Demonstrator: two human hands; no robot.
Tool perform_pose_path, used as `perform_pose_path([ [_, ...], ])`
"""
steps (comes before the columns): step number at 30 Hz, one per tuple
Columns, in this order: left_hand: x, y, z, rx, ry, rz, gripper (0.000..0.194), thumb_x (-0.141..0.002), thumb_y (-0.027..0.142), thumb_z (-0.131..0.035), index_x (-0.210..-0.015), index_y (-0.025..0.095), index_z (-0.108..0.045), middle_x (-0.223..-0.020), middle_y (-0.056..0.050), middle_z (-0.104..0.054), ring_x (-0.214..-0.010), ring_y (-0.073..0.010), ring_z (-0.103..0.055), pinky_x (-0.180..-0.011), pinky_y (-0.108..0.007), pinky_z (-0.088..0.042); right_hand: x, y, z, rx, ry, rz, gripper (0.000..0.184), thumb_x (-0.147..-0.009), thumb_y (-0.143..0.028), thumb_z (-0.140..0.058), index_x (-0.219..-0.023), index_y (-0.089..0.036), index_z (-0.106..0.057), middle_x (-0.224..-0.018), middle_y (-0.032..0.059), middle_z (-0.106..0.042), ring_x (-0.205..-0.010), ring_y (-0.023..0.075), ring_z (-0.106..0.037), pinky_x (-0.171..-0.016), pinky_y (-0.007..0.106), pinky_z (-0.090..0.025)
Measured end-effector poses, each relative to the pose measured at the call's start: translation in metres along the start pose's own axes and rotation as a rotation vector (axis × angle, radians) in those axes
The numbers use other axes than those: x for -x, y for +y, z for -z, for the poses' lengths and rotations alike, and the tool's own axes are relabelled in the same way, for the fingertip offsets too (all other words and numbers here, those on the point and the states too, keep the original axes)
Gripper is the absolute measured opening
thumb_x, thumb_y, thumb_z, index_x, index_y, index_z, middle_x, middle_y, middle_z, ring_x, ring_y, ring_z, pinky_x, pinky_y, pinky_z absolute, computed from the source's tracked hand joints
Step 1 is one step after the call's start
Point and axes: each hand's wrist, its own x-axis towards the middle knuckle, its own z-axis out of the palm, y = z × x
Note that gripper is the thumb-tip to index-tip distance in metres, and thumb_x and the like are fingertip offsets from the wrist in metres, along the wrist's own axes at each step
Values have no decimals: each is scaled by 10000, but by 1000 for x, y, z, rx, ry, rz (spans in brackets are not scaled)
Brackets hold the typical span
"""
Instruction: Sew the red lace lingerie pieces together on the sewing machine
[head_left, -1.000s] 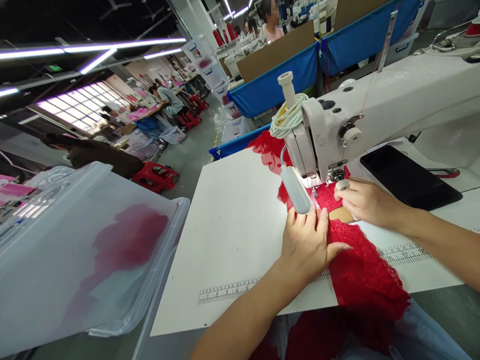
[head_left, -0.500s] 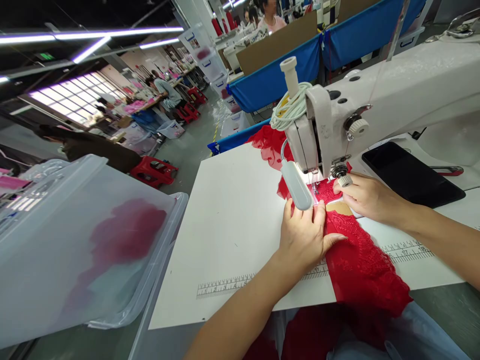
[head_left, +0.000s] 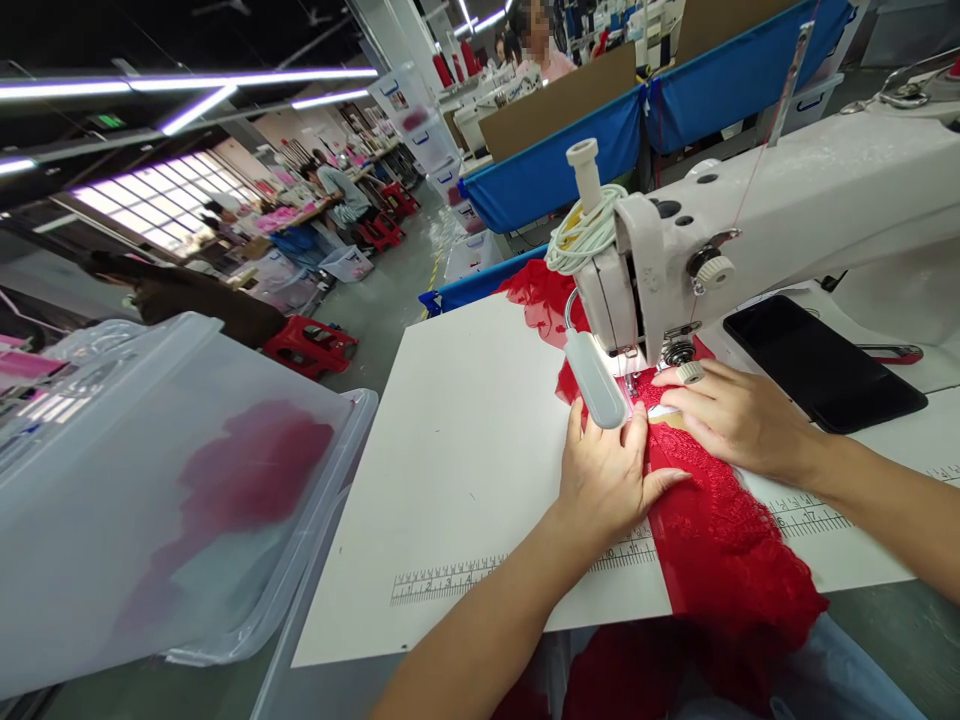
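Note:
Red lace fabric point(head_left: 727, 520) runs from my lap over the table edge and up under the needle of a white sewing machine point(head_left: 780, 180). My left hand point(head_left: 604, 475) lies flat on the fabric's left edge, thumb spread away, fingertips just in front of the presser foot point(head_left: 630, 384) and partly behind a grey lamp point(head_left: 596, 380). To the right of the needle, my right hand point(head_left: 739, 415) rests with its fingers stretched over the lace, close to the foot. What lies beneath those fingertips is hidden. More sheer red fabric point(head_left: 544, 300) is bunched behind the needle.
A black phone point(head_left: 825, 360) lies right of my right hand, near a red-handled tool point(head_left: 892, 354). A translucent bin point(head_left: 172, 480) stands left of the white tabletop point(head_left: 450, 450), which has printed rulers. Blue cloth point(head_left: 559, 150) hangs beyond; people work farther back.
My right hand has shifted slightly left along the lace, its fingers now stretched farther toward the presser foot. The left hand stays nearly in place. The view has tilted a little.

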Motion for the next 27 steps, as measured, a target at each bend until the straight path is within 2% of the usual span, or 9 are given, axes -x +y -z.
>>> perform_pose_path([
  [3, 0, -1, -1, 90, 6, -29, 907, -900, 782, -294, -1318, 23, -563, -1251, -240, -629, -1090, -318, -617, -898, -437, -531, 3, 0, -8, -155, -18, 116, 324, -873, -47, -444, -1041, -176, -689, -1166, 88, -724, -965, 212, -658, -802, 367, -546],
  [7, 2, 3, 3, 135, 61, -79, 902, -924, 751, -231, -1269, -7, -579, -1187, -234, -656, -1013, -283, -652, -895, -391, -535, 10, 3, -16, -157, -28, 103, 347, -898, -63, -439, -1137, -149, -675, -1122, 86, -749, -1064, 223, -676, -882, 385, -538],
  [10, 4, 6, 7, 101, 116, -102, 864, -941, 724, -210, -1171, 8, -634, -1151, -235, -677, -1016, -294, -661, -912, -402, -530, 10, 3, -13, -134, -27, 108, 328, -908, -66, -436, -1098, -139, -693, -1079, 90, -764, -1040, 231, -696, -859, 389, -546],
  [12, 5, 7, 9, 78, 109, -105, 856, -944, 719, -214, -1136, 8, -651, -1134, -237, -686, -1023, -304, -665, -915, -410, -531, 8, 2, -8, -121, -53, 118, 320, -907, -63, -444, -1082, -133, -702, -1072, 97, -767, -1032, 234, -705, -836, 385, -555],
  [19, 8, 7, 9, 24, 32, -107, 896, -933, 738, -261, -1280, -16, -596, -1196, -233, -681, -1098, -326, -650, -991, -446, -506, 4, 2, -1, -112, -108, 120, 304, -916, -75, -455, -1061, -137, -715, -1074, 107, -769, -1038, 237, -711, -846, 379, -559],
  [27, 8, 8, 4, -13, 47, -111, 860, -938, 726, -294, -1257, -8, -611, -1200, -249, -676, -1102, -333, -646, -997, -472, -499, 4, 3, -3, -110, -102, 113, 302, -917, -73, -446, -1036, -134, -717, -1078, 117, -767, -1024, 237, -716, -845, 381, -564],
])
